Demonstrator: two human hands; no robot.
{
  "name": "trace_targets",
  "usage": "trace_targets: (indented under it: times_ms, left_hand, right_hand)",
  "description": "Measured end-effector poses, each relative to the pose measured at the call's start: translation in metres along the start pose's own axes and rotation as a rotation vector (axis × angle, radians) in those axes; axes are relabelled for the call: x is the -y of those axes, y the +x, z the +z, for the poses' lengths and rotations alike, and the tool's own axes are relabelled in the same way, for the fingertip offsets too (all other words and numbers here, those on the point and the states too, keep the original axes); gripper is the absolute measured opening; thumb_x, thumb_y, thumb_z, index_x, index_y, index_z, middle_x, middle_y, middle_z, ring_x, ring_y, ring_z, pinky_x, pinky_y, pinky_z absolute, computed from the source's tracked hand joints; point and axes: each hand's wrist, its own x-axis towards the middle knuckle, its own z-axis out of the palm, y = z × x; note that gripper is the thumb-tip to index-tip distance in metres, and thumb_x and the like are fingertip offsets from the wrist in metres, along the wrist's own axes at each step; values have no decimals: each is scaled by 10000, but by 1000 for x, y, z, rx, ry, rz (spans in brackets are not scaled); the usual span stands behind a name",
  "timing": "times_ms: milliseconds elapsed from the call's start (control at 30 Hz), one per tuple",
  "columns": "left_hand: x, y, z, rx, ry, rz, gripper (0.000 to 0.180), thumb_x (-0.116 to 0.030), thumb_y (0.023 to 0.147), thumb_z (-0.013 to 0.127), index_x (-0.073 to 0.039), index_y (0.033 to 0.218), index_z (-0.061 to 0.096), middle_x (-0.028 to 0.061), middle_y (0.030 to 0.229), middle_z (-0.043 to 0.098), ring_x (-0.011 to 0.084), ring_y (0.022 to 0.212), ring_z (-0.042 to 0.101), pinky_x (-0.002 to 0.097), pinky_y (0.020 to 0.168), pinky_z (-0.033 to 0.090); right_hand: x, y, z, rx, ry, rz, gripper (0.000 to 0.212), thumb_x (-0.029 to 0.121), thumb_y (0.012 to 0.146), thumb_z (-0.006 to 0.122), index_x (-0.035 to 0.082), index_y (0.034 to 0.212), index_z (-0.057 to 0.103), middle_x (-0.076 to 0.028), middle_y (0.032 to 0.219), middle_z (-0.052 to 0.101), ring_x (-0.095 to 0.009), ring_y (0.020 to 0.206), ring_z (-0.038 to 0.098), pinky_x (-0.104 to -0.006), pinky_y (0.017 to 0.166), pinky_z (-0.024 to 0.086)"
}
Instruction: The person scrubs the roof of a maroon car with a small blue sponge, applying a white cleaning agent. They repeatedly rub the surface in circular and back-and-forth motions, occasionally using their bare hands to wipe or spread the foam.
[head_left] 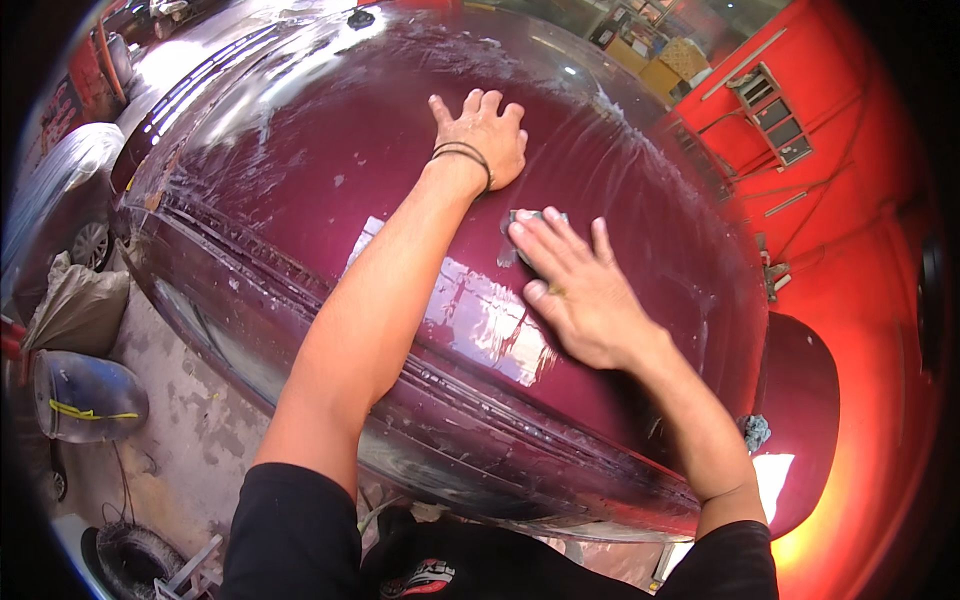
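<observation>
A large, curved car body panel [330, 200] in glossy dark red fills the middle, wet-looking and streaked with whitish residue. My left hand [485, 135], with dark cords round its wrist, rests on the panel's far part, fingers spread and nothing in them. Nearer and to its right, my right hand [580, 290] lies flat, its fingertips pressing a small grey sanding pad [522, 214] against the paint. Most of that pad is hidden under the fingers, so its exact make cannot be told.
A grooved trim edge [440, 380] runs along the panel's near side. At left stand a blue drum [90, 395] and a covered car [65, 200]. A crumpled bluish rag [755, 432] sits at lower right. Beyond rises a red wall [850, 190]; a tire [140, 560] lies lower left.
</observation>
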Motion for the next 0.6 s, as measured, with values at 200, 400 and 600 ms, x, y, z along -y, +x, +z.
trace_targets:
  times_ms: [200, 400, 600]
  left_hand:
    - [-44, 0, 7, 64, -57, 75, 540, -387, 1157, 486, -183, 1655, 533, 117, 1754, 443, 311, 1675, 342, 827, 1302, 169]
    - [-15, 5, 3, 52, -56, 18, 501, -350, 1150, 490, -156, 1604, 572, 133, 1733, 453, 324, 1670, 340, 828, 1311, 145]
    - [-7, 5, -3, 91, -9, -22, 517, -349, 1153, 488, -211, 1647, 553, 95, 1752, 452, 288, 1678, 339, 834, 1306, 160]
  right_hand:
    - [-169, 59, -9, -221, 183, 506, 663, 541, 1184, 389, 209, 1757, 403, -53, 1869, 303, -299, 1751, 170, -721, 1354, 13]
    - [-16, 17, 7, -175, 38, 233, 628, 395, 1190, 397, 101, 1744, 377, -150, 1845, 317, -385, 1734, 200, -727, 1363, 78]
    - [63, -39, 10, 38, -1, 15, 612, 380, 1185, 416, 161, 1756, 390, -92, 1853, 321, -332, 1739, 206, -726, 1369, 37]
